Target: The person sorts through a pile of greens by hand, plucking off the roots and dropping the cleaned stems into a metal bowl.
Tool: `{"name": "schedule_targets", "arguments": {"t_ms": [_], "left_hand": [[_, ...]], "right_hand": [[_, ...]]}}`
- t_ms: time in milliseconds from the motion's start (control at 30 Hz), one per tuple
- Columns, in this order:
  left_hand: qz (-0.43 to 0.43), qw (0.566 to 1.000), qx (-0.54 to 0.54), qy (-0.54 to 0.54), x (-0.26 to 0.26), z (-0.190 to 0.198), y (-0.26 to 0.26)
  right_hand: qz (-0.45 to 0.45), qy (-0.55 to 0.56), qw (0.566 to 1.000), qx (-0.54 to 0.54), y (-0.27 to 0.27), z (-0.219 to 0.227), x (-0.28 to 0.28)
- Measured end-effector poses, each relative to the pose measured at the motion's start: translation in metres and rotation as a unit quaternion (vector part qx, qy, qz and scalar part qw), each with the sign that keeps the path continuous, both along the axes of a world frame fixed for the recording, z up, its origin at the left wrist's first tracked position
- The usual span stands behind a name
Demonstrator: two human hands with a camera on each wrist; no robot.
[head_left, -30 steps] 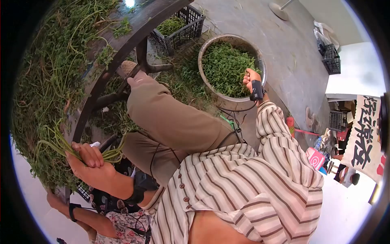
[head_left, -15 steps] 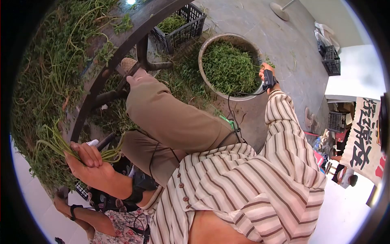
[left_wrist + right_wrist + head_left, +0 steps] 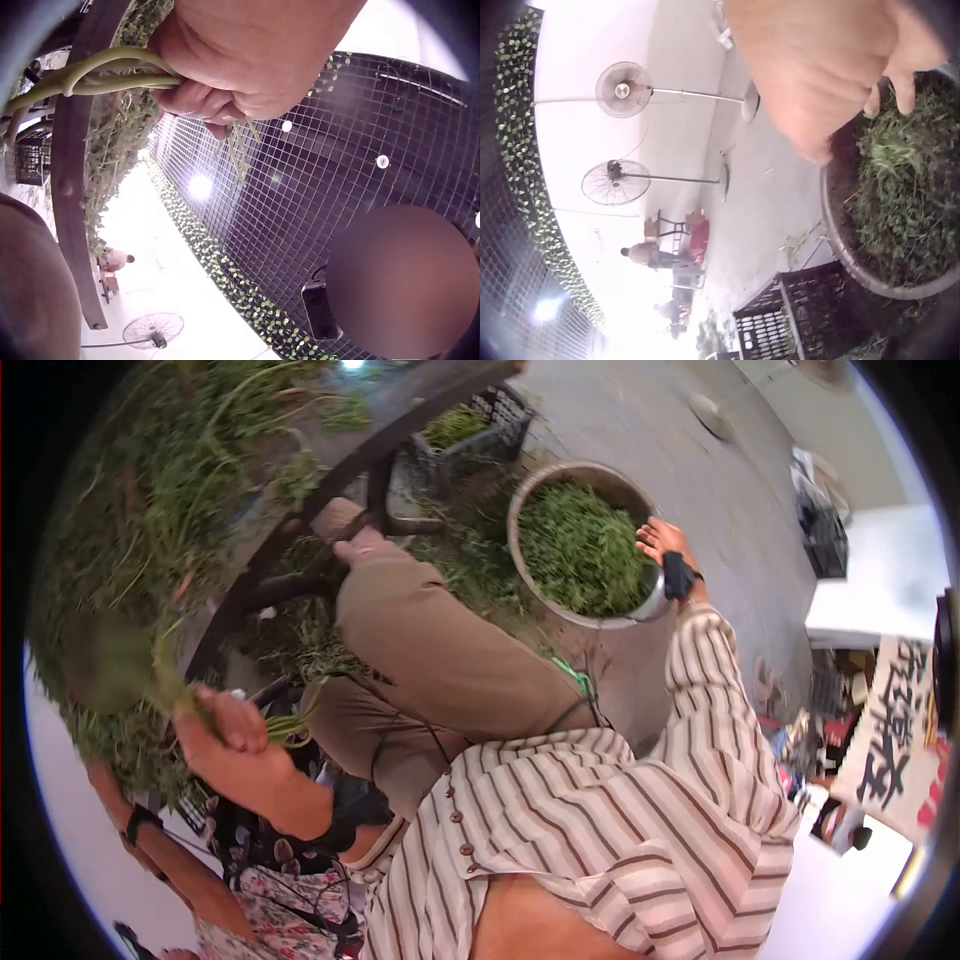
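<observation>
I have the left hand [image 3: 240, 755] curled round green stems [image 3: 124, 83], the right hand [image 3: 668, 542] open by the basin [image 3: 653, 605] on grey floor [image 3: 735, 510] (pedestal fans [image 3: 622, 91] beyond).

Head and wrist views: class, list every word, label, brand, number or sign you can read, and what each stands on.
"常在", apparently, ending the black writing on the cream banner; characters above too blurred.
Faint reddish marks on the white wall: unreadable.
</observation>
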State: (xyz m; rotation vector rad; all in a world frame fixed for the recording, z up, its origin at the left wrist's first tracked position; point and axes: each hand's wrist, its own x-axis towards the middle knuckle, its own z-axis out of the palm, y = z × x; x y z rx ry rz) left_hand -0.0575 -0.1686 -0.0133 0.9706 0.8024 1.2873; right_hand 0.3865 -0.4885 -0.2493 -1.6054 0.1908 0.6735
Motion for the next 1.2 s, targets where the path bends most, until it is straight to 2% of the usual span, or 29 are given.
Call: {"name": "schedule_targets", "arguments": {"t_ms": [33,67,100,167,233,267,333,367,433,500,533,600,633,700,733,800,867,933,967,1000,1067,1200], "left_hand": [[0.020,1.000,-0.021,0.007,-0.001,0.000,0.001],[0.044,0.998,-0.030,0.020,0.002,0.000,-0.001],[0.074,0.996,-0.036,0.033,0.007,0.002,-0.004],[0.032,0.998,-0.054,0.008,0.004,0.001,-0.003],[0.031,0.999,-0.029,0.001,0.008,0.001,-0.007],[0.014,1.000,-0.012,-0.005,0.006,-0.002,-0.007],[0.021,1.000,-0.013,0.006,0.008,0.006,-0.010],[0.036,0.999,-0.006,0.001,0.007,0.007,-0.011],[0.024,1.000,-0.012,-0.011,0.002,0.008,-0.012],[0.022,1.000,-0.008,-0.011,-0.006,0.009,-0.014],[0.008,1.000,-0.012,-0.004,-0.011,0.008,-0.014],[0.011,1.000,-0.003,-0.026,-0.018,0.008,-0.012],[0.016,1.000,-0.006,-0.024,-0.018,0.009,-0.012],[0.024,0.999,-0.004,-0.024,-0.022,0.009,-0.010],[0.032,0.999,0.002,-0.028,-0.024,0.009,-0.009],[0.011,1.000,-0.010,-0.013,-0.029,0.007,-0.009],[0.018,1.000,-0.020,-0.004,-0.031,0.008,-0.009],[-0.036,0.998,-0.029,0.038,-0.035,-0.003,-0.005],[-0.036,0.998,-0.031,0.038,-0.035,-0.006,-0.004],[-0.032,0.998,-0.038,0.033,-0.032,-0.009,-0.003],[-0.029,0.998,-0.048,0.027,-0.027,-0.010,0.000],[-0.010,0.999,-0.029,0.027,-0.020,-0.006,0.007]], "right_hand": [[0.018,0.044,0.989,0.138,0.010,-0.005,0.010],[0.057,0.053,0.986,0.144,0.031,0.015,0.005],[0.091,0.017,0.989,0.114,0.059,0.049,-0.014],[0.185,-0.032,0.978,0.097,0.108,0.104,-0.046],[0.307,-0.083,0.931,0.178,0.148,0.150,-0.079],[0.331,-0.082,0.921,0.190,0.168,0.175,-0.098],[0.415,-0.064,0.882,0.213,0.201,0.222,-0.144],[0.428,-0.069,0.874,0.219,0.218,0.237,-0.164],[0.535,-0.075,0.809,0.230,0.249,0.261,-0.203],[0.578,-0.143,0.758,0.268,0.279,0.272,-0.243],[0.587,-0.148,0.746,0.278,0.293,0.276,-0.258],[0.629,0.037,0.722,0.285,0.316,0.284,-0.287],[0.636,0.035,0.713,0.292,0.324,0.282,-0.299],[0.670,0.142,0.656,0.317,0.340,0.277,-0.319],[0.677,0.137,0.650,0.318,0.346,0.274,-0.327],[0.657,0.102,0.656,0.357,0.351,0.268,-0.339],[0.661,0.120,0.650,0.356,0.358,0.264,-0.346],[0.638,0.052,0.649,0.410,0.361,0.252,-0.351],[0.646,0.107,0.654,0.377,0.365,0.248,-0.346],[0.645,0.108,0.656,0.376,0.365,0.244,-0.345],[0.621,0.126,0.690,0.349,0.364,0.240,-0.343],[0.606,0.146,0.700,0.348,0.365,0.239,-0.339]]}}
